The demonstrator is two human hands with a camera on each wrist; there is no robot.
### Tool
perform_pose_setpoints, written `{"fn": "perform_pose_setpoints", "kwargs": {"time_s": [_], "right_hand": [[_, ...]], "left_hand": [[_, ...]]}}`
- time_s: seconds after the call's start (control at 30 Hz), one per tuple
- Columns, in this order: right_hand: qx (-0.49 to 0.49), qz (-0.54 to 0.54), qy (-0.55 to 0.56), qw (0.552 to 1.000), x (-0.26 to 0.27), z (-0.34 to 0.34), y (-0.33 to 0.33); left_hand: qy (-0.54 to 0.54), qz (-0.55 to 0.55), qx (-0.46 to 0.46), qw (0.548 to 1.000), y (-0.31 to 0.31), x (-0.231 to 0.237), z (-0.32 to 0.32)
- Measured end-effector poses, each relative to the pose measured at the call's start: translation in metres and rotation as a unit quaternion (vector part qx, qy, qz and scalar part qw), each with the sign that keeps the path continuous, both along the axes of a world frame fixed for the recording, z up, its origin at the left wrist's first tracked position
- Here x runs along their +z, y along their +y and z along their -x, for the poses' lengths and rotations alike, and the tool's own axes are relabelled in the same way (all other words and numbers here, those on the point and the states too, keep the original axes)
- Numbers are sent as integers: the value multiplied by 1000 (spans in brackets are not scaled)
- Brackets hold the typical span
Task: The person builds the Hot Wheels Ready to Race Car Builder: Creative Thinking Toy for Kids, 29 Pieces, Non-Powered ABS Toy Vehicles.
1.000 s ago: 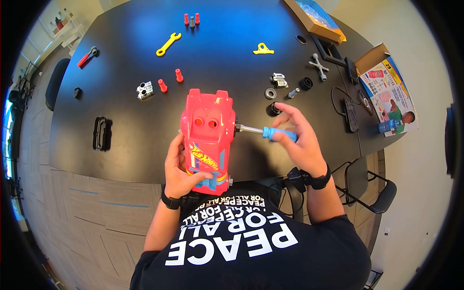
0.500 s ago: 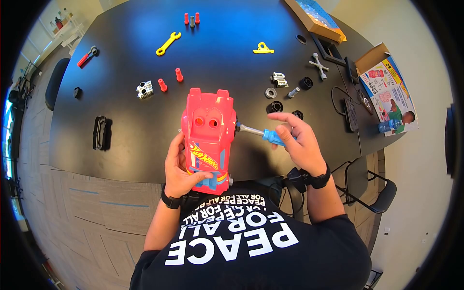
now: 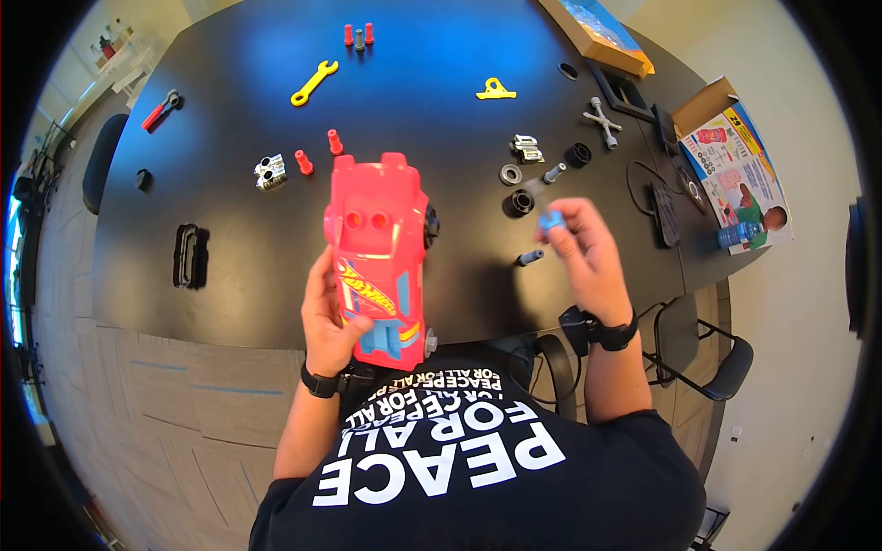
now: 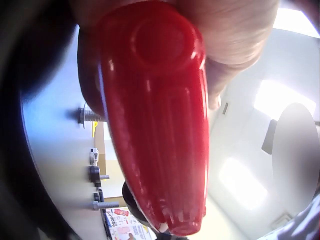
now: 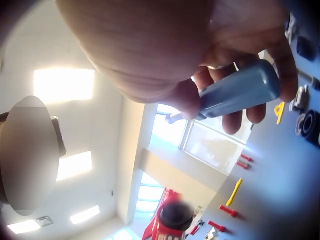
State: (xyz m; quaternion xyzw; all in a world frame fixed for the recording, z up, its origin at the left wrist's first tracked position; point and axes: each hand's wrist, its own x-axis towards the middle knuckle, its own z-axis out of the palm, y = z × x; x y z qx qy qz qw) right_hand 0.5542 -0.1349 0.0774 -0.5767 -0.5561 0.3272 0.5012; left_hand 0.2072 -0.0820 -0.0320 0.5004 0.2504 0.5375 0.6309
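Observation:
The left hand (image 3: 328, 317) grips a red toy car body (image 3: 369, 266) along its side, the thumb over the lower end. In the left wrist view the red body (image 4: 155, 120) fills the middle. A black wheel (image 3: 430, 226) sits on the car's right side near its top end, and a grey bolt end (image 3: 430, 342) sticks out lower down. The right hand (image 3: 593, 257) holds a blue-handled screwdriver (image 3: 551, 220), away from the car; its blurred shaft points up and left. The right wrist view shows the blue handle (image 5: 242, 90) between thumb and fingers.
Right of the car lie a bolt (image 3: 530, 258), black wheels (image 3: 518, 203), a grey ring (image 3: 511, 174) and a silver part (image 3: 526, 149). Further off are a grey cross wrench (image 3: 603, 123), yellow wrench (image 3: 314, 84), red bolts (image 3: 334, 141) and a printed box (image 3: 740, 170).
The right hand has drawn the screwdriver away from the car's wheel, up and to the right, and turned it. The car has shifted slightly left. The bolt below the wheels has come into view.

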Motion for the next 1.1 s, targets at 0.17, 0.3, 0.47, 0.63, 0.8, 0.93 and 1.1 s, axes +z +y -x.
{"fn": "perform_pose_setpoints", "kwargs": {"time_s": [0.17, 0.3, 0.47, 0.63, 0.8, 0.93, 1.1], "right_hand": [[-74, -16, 171, 982, 0, -38, -9], [30, 63, 38, 997, 4, 8, -19], [151, 42, 221, 962, -5, 45, 6], [309, 15, 303, 901, -11, 47, 28], [340, 2, 400, 851, -31, 74, 28], [332, -42, 499, 800, -12, 61, 15], [278, -257, 66, 923, 42, 42, 10]], "left_hand": [[-20, 35, 12, 999, 1, 2, 3], [-21, 21, -11, 999, -2, -9, 5], [-65, 117, -129, 983, 1, 5, 6], [-73, 152, -272, 948, -7, 7, 7], [-74, 151, -352, 921, -8, 1, -7], [-33, 71, -322, 944, 9, 39, -22], [135, 18, -61, 989, 30, 97, -13]]}}
